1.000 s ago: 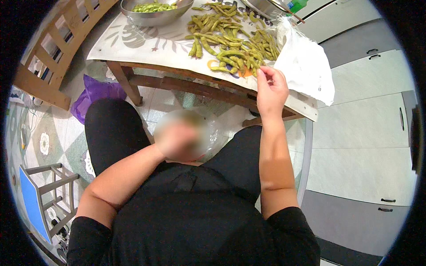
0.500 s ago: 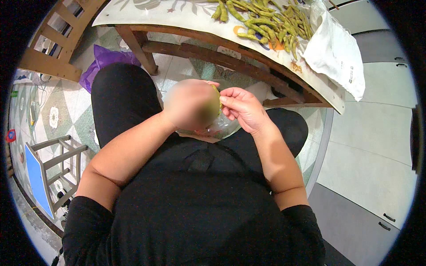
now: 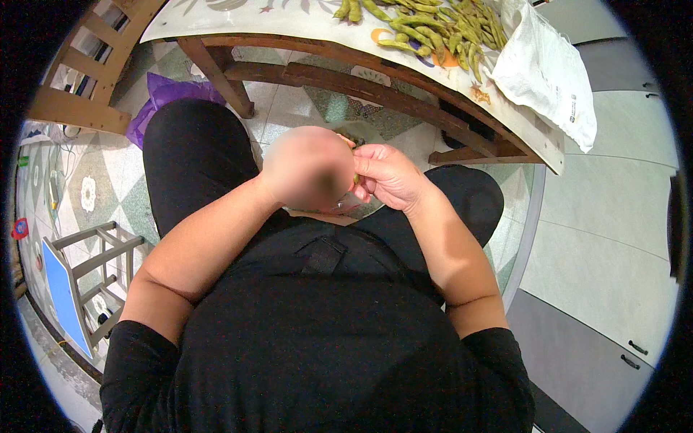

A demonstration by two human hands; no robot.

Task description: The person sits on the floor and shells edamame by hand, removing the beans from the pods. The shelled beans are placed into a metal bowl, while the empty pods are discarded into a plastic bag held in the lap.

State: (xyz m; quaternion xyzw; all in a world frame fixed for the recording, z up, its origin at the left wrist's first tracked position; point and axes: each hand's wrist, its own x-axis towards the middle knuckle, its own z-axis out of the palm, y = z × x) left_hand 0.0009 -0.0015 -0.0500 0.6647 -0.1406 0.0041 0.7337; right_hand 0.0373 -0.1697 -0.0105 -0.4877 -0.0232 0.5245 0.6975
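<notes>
Above my lap my two hands meet. Thumb and fingers of my right hand [image 3: 388, 177] are pinched together at the side of the left, with a bit of green pod [image 3: 355, 177] showing at their tips. My left hand [image 3: 307, 169] is mostly covered by a blur, so its grip does not show. Beneath them, between my thighs, part of a clear container [image 3: 368, 207] is visible; what lies in it is hard to make out. Ahead, a pile of green soybean pods [image 3: 426, 32] is spread on the covered table [image 3: 289, 25].
A white bag [image 3: 545, 76] hangs over the table's right corner. On the floor at left lie a purple plastic bag [image 3: 173, 94] and a blue-topped stool [image 3: 68, 296] tipped on its side. Pale cabinets [image 3: 606, 195] line the right; a wooden chair [image 3: 86, 108] stands far left.
Both hands have shifted slightly left and closer together. The green pod that showed between them is now mostly hidden by the fingers. The view has moved a little.
</notes>
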